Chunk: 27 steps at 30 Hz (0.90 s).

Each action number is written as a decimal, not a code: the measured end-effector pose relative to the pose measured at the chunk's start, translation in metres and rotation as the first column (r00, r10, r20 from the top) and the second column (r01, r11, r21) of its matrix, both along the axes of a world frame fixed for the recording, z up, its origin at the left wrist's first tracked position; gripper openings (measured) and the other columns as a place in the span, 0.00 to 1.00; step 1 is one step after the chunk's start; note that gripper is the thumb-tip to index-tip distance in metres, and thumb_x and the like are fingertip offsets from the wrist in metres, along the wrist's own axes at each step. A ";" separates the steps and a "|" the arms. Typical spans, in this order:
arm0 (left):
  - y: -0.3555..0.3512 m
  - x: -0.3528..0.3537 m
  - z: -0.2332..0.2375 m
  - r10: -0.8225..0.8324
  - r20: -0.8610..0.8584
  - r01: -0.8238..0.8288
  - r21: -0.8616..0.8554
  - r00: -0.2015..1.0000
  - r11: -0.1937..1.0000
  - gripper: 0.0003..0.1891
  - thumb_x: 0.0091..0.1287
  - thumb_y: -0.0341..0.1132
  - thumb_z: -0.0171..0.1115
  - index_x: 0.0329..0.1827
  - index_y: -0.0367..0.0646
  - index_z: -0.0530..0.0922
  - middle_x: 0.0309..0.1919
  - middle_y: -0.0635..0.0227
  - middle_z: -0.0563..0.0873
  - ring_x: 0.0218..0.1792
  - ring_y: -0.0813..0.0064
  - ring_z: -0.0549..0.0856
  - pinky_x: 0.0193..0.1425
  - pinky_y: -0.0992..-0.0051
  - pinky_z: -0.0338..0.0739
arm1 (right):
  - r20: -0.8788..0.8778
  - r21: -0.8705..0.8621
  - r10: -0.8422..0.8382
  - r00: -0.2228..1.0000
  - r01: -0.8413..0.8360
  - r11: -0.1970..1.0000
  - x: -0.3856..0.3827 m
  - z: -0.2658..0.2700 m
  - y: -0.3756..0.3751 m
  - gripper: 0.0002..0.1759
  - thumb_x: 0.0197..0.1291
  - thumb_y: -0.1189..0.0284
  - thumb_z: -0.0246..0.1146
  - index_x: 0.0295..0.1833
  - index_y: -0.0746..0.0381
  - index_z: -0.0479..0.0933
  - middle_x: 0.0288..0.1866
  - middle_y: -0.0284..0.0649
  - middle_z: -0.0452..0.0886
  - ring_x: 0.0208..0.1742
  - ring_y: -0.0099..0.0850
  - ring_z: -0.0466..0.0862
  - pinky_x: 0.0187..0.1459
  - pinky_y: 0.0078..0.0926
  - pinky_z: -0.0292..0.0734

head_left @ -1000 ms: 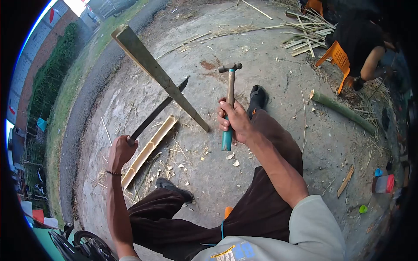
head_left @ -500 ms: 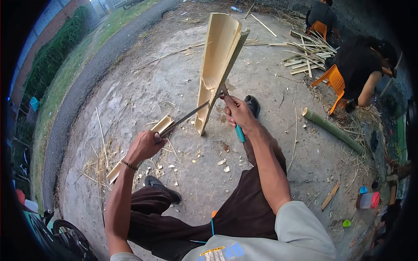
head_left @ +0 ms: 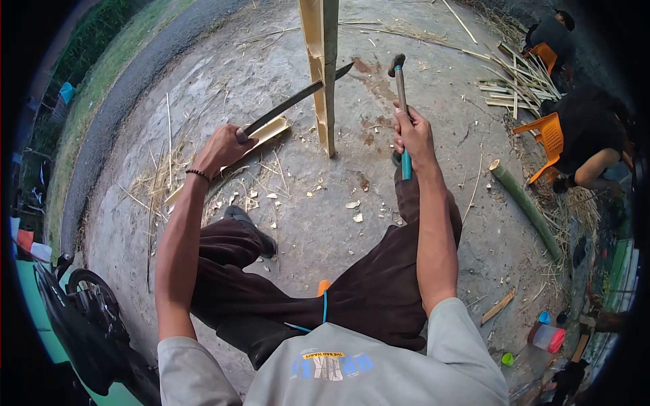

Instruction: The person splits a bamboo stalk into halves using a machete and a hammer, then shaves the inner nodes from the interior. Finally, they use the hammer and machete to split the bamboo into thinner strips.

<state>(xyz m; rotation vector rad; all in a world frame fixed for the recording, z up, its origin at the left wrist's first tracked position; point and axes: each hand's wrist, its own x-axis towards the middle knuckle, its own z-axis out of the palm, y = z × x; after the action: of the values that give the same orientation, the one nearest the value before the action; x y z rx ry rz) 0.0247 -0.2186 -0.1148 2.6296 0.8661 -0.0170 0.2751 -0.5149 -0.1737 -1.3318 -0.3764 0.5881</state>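
Observation:
A tall split bamboo piece [head_left: 330, 40] stands on end in front of me, its top cut off by the upper edge of the view. The dark blade of a machete [head_left: 288, 105] crosses it, with the tip sticking out on the right side. My left hand [head_left: 227, 150] is closed round the machete's handle. To the right of the bamboo, my right hand [head_left: 414, 139] grips a hammer [head_left: 400, 84] with a teal handle end, its head raised and apart from the blade. A shorter bamboo half [head_left: 271, 130] lies on the ground beyond my left hand.
A green bamboo pole [head_left: 525, 208] lies at the right. Farther back are a pile of bamboo strips [head_left: 518, 84] and two seated people on orange chairs [head_left: 542, 139]. Chips and shavings litter the concrete [head_left: 379, 250]. A motorcycle [head_left: 95, 325] stands at lower left.
My right hand has swung the hammer away from the bamboo to the right. The bamboo has turned more edge-on and appears higher in view, and the machete tip now shows past it.

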 end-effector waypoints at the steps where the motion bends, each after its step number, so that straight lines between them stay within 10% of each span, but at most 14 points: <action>1: 0.002 -0.005 -0.001 0.014 -0.038 -0.014 0.002 0.999 1.000 0.22 0.63 0.48 0.69 0.29 0.32 0.81 0.19 0.51 0.79 0.20 0.63 0.79 0.30 0.60 0.73 | -0.008 -0.010 0.004 1.000 -0.004 1.000 0.000 0.000 -0.001 0.24 0.72 0.66 0.59 0.68 0.65 0.70 0.27 0.28 0.67 0.16 0.13 0.65 0.15 0.15 0.61; 8: -0.002 -0.018 -0.014 0.120 -0.041 -0.121 -0.022 0.992 0.992 0.23 0.63 0.48 0.70 0.29 0.31 0.82 0.20 0.48 0.81 0.24 0.57 0.83 0.33 0.58 0.74 | 0.127 -0.161 0.039 0.991 -0.018 0.987 -0.018 0.010 0.010 0.24 0.71 0.67 0.60 0.68 0.64 0.69 0.26 0.31 0.73 0.15 0.13 0.66 0.14 0.16 0.62; 10: 0.000 -0.020 -0.013 0.159 -0.031 -0.161 -0.111 0.987 0.981 0.24 0.66 0.49 0.70 0.30 0.31 0.81 0.20 0.55 0.80 0.23 0.71 0.79 0.31 0.63 0.72 | 0.188 -0.148 0.054 0.981 -0.026 0.989 -0.026 0.015 0.015 0.24 0.70 0.68 0.60 0.68 0.63 0.69 0.25 0.31 0.74 0.15 0.13 0.67 0.14 0.16 0.62; 12: 0.011 -0.024 -0.020 0.159 -0.003 -0.158 -0.133 0.987 0.978 0.22 0.65 0.48 0.70 0.33 0.32 0.84 0.21 0.53 0.81 0.24 0.70 0.81 0.31 0.63 0.73 | 0.452 -0.172 0.035 0.891 0.049 0.984 -0.046 0.030 0.015 0.24 0.69 0.67 0.62 0.66 0.65 0.70 0.26 0.33 0.78 0.19 0.18 0.75 0.21 0.19 0.69; 27: 0.015 -0.027 -0.042 0.078 0.159 -0.070 -0.059 0.984 0.996 0.16 0.63 0.38 0.58 0.28 0.28 0.78 0.22 0.42 0.80 0.28 0.47 0.85 0.36 0.54 0.76 | 0.819 0.325 -0.261 0.510 -0.038 0.945 -0.103 0.196 0.026 0.28 0.79 0.62 0.47 0.77 0.64 0.53 0.26 0.34 0.72 0.17 0.15 0.66 0.18 0.12 0.62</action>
<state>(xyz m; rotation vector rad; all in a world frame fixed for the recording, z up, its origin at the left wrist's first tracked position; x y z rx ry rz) -0.0019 -0.2040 -0.1563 2.5070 0.8936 0.1867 0.1718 -0.4892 0.0223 -1.2455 -1.1491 -0.3218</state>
